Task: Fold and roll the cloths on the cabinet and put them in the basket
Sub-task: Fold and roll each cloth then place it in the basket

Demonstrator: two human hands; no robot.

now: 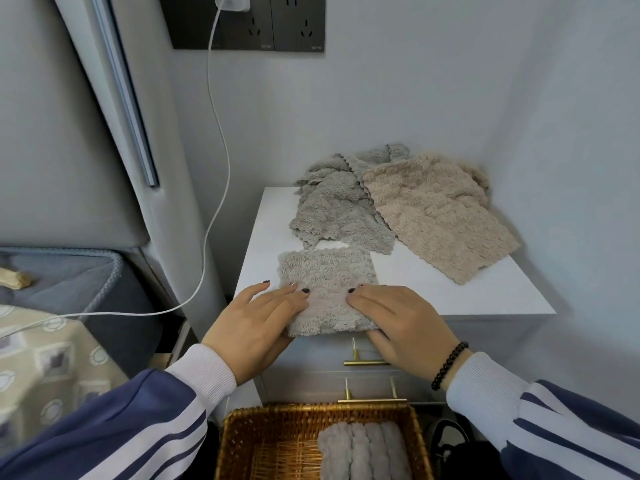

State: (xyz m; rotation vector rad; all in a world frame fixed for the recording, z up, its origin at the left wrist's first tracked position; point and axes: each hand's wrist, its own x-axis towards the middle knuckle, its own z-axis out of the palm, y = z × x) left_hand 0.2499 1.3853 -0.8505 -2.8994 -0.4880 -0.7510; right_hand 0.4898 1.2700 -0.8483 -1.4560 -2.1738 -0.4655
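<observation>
A folded light grey cloth [325, 271] lies at the front edge of the white cabinet [485, 296], its near edge hanging over the front. My left hand [256, 320] holds the cloth's near left corner, fingers on top and thumb hidden below. On the near right corner, my right hand [398, 320] grips with curled fingers. Behind it sit a crumpled pile of grey cloths [339, 209] and a beige cloth [433, 216]. Below the cabinet stands a wicker basket [235, 431] holding several rolled grey cloths [363, 452] on its right side.
Brass drawer handles [367, 362] stick out from the cabinet front above the basket. A white charging cable [214, 202] hangs from the wall socket [249, 22] down to the bed [52, 358] on the left. Walls close in behind and to the right of the cabinet.
</observation>
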